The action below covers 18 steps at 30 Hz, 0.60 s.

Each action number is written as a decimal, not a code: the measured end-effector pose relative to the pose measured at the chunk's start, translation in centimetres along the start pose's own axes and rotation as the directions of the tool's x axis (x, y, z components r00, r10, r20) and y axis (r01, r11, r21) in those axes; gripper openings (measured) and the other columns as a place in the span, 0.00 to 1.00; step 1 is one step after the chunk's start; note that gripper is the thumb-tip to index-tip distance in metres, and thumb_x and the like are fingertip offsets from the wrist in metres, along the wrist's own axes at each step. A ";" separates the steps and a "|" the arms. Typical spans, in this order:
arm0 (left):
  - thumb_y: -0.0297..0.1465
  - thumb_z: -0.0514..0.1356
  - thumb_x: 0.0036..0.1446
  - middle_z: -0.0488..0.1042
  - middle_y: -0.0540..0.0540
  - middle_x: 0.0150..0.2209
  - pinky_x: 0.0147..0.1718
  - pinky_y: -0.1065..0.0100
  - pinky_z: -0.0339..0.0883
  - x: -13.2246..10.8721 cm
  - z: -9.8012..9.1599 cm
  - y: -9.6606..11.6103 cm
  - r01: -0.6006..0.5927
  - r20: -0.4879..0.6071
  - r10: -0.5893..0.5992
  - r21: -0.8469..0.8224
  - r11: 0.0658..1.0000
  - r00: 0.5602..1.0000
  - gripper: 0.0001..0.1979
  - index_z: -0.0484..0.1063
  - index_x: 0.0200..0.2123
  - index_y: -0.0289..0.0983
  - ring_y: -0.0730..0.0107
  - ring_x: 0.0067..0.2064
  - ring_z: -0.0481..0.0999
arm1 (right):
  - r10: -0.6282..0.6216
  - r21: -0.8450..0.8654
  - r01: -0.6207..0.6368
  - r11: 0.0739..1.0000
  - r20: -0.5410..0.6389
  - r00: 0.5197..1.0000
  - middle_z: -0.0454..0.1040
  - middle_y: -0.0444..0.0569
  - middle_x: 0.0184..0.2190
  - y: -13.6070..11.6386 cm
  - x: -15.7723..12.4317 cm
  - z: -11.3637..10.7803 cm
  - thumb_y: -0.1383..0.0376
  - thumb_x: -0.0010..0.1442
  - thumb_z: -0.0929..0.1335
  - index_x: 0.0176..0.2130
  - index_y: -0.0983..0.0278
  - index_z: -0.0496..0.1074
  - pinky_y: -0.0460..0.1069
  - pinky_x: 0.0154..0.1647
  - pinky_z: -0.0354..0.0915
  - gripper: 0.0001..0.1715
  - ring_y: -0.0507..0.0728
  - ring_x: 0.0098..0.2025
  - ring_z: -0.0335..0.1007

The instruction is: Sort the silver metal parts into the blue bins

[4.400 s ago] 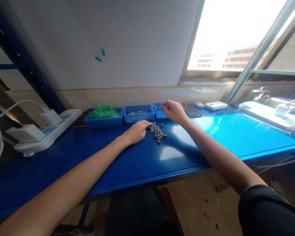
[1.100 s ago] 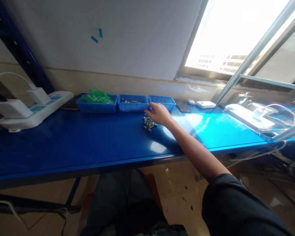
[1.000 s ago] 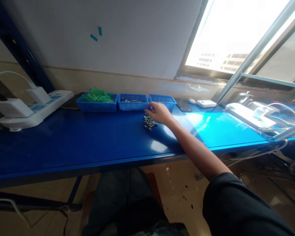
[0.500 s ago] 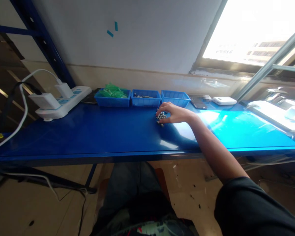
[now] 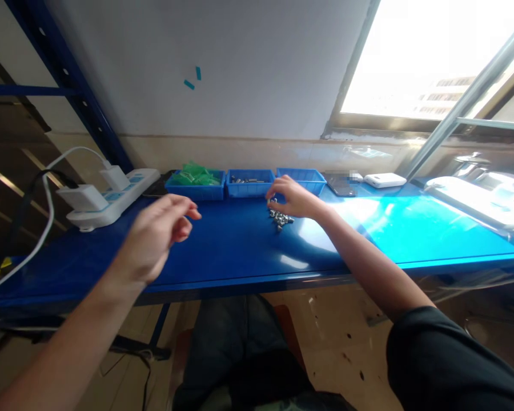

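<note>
On the blue table lies a loose pile of small silvery metal parts (image 5: pixel 281 219), too small to name exactly. My right hand (image 5: pixel 293 197) is just above the pile, thumb and finger brought together at the tips. A small pale metal piece seems to sit between them, partly hidden. Over the table's left half, my left hand (image 5: pixel 160 231) is raised with its fingers loosely curled. A gap shows between its thumb and forefinger, with nothing visible in it. Behind the pile are a blue bin with metal pieces (image 5: pixel 251 190) and a blue bin (image 5: pixel 304 181) partly hidden by my right hand.
A blue bin of green plastic pieces (image 5: pixel 195 181) stands back left, beside a white power strip (image 5: pixel 111 206) with plugs and cables. A dark phone (image 5: pixel 340 184) and a white box-like device (image 5: pixel 384 180) lie back right. Metal frame bars rise at both sides.
My left hand has come into view from the lower left. My right hand has lifted slightly off the pile, its fingertips closing together. The view has tilted up a little.
</note>
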State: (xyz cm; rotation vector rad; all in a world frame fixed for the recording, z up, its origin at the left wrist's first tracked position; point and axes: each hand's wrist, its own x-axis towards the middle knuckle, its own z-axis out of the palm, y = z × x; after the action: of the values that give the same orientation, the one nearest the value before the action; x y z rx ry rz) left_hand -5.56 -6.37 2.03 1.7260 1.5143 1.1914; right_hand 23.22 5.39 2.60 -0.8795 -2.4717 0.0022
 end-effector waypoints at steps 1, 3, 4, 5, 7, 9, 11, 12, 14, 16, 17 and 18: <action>0.44 0.52 0.61 0.75 0.44 0.39 0.34 0.63 0.71 1.0 1.2 -0.1 -0.025 0.048 0.023 0.037 0.999 0.999 0.18 0.70 0.42 0.37 0.66 0.34 0.74 | 0.039 -0.036 -0.045 0.998 -0.141 0.989 0.72 0.50 0.36 0.7 0.4 -0.8 0.63 0.57 0.67 0.38 0.62 0.74 0.59 0.50 0.62 0.09 0.60 0.43 0.65; 0.46 0.56 0.57 0.75 0.44 0.39 0.42 0.60 0.69 3.1 4.1 -0.4 -0.157 0.199 0.122 0.170 0.973 0.972 0.18 0.70 0.38 0.37 0.62 0.40 0.74 | 0.155 -0.091 -0.209 0.974 -0.406 0.901 0.71 0.50 0.36 2.7 1.0 -2.1 0.62 0.60 0.64 0.42 0.61 0.73 0.60 0.50 0.62 0.11 0.61 0.44 0.65; 0.46 0.57 0.56 0.74 0.43 0.42 0.46 0.59 0.68 4.1 5.8 -0.4 -0.253 0.251 0.192 0.240 0.937 0.949 0.19 0.71 0.39 0.37 0.59 0.44 0.73 | 0.208 -0.107 -0.292 0.950 -0.482 0.851 0.71 0.51 0.37 3.8 1.1 -2.4 0.62 0.60 0.63 0.43 0.61 0.72 0.60 0.50 0.62 0.13 0.62 0.45 0.64; 0.47 0.57 0.56 0.72 0.41 0.46 0.51 0.57 0.65 4.9 7.4 -0.3 -0.354 0.303 0.266 0.288 0.890 0.915 0.21 0.70 0.43 0.37 0.57 0.49 0.71 | 0.255 -0.119 -0.367 0.923 -0.524 0.812 0.71 0.52 0.38 5.0 1.1 -2.5 0.63 0.60 0.64 0.44 0.62 0.72 0.60 0.50 0.61 0.14 0.62 0.46 0.64; 0.51 0.57 0.54 0.65 0.37 0.56 0.57 0.53 0.58 6.4 10.4 0.0 -0.492 0.395 0.349 0.355 0.795 0.850 0.28 0.68 0.50 0.37 0.51 0.58 0.65 | 0.327 -0.147 -0.458 0.876 -0.518 0.791 0.71 0.56 0.40 7.1 0.6 -1.7 0.62 0.58 0.65 0.46 0.65 0.71 0.61 0.49 0.62 0.16 0.65 0.47 0.63; 0.54 0.56 0.54 0.58 0.36 0.62 0.60 0.48 0.53 7.5 12.7 0.5 -0.588 0.493 0.378 0.394 0.706 0.784 0.33 0.65 0.56 0.39 0.46 0.63 0.57 | 0.351 -0.168 -0.471 0.866 -0.469 0.811 0.72 0.57 0.40 8.2 -0.1 -0.3 0.60 0.58 0.65 0.46 0.66 0.71 0.60 0.48 0.62 0.18 0.65 0.47 0.64; 0.55 0.53 0.56 0.56 0.38 0.64 0.61 0.45 0.49 8.5 14.2 1.0 -0.652 0.549 0.401 0.400 0.644 0.733 0.34 0.63 0.59 0.41 0.44 0.66 0.52 | 0.352 -0.151 -0.455 0.878 -0.441 0.826 0.73 0.55 0.38 8.4 -0.6 1.0 0.59 0.59 0.65 0.45 0.65 0.72 0.59 0.48 0.62 0.17 0.64 0.44 0.65; 0.55 0.51 0.57 0.56 0.39 0.65 0.61 0.45 0.48 9.1 14.7 1.3 -0.665 0.561 0.405 0.400 0.631 0.722 0.34 0.63 0.60 0.42 0.44 0.66 0.51 | 0.351 -0.132 -0.445 0.886 -0.438 0.828 0.73 0.54 0.37 8.1 -0.7 1.5 0.59 0.59 0.65 0.44 0.65 0.72 0.58 0.48 0.62 0.16 0.63 0.43 0.66; 0.55 0.50 0.58 0.56 0.39 0.65 0.60 0.45 0.51 10.2 15.5 1.5 -0.672 0.587 0.395 0.383 0.634 0.707 0.34 0.62 0.61 0.43 0.44 0.65 0.54 | 0.344 -0.091 -0.418 0.904 -0.427 0.836 0.74 0.52 0.34 7.3 -0.6 2.4 0.59 0.60 0.64 0.43 0.64 0.72 0.56 0.48 0.62 0.15 0.61 0.41 0.67; 0.53 0.50 0.59 0.60 0.39 0.64 0.58 0.47 0.56 11.1 16.2 1.5 -0.695 0.631 0.398 0.333 0.637 0.666 0.32 0.63 0.60 0.42 0.46 0.62 0.60 | 0.308 -0.071 -0.360 0.930 -0.383 0.871 0.74 0.50 0.34 6.4 -0.1 3.0 0.59 0.60 0.65 0.43 0.65 0.72 0.54 0.47 0.62 0.15 0.59 0.40 0.67; 0.50 0.51 0.60 0.63 0.39 0.62 0.57 0.49 0.58 11.3 16.5 1.4 -0.716 0.653 0.413 0.298 0.631 0.635 0.29 0.65 0.59 0.41 0.47 0.61 0.62 | 0.282 -0.065 -0.325 0.943 -0.356 0.891 0.74 0.50 0.34 5.9 0.1 3.1 0.59 0.60 0.65 0.43 0.65 0.72 0.54 0.47 0.62 0.15 0.59 0.40 0.67; 0.48 0.51 0.61 0.65 0.40 0.60 0.57 0.51 0.59 11.5 16.7 1.2 -0.736 0.669 0.433 0.261 0.624 0.604 0.27 0.67 0.57 0.40 0.50 0.59 0.64 | 0.255 -0.061 -0.290 0.955 -0.330 0.909 0.74 0.50 0.33 5.4 0.3 3.2 0.59 0.61 0.65 0.43 0.65 0.72 0.53 0.47 0.61 0.14 0.59 0.40 0.67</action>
State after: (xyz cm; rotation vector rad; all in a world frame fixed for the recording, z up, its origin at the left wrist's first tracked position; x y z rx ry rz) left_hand 9.41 6.94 -1.59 2.8261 0.9081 0.4199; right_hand 24.65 10.36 -0.97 -1.1686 -2.0476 -0.1666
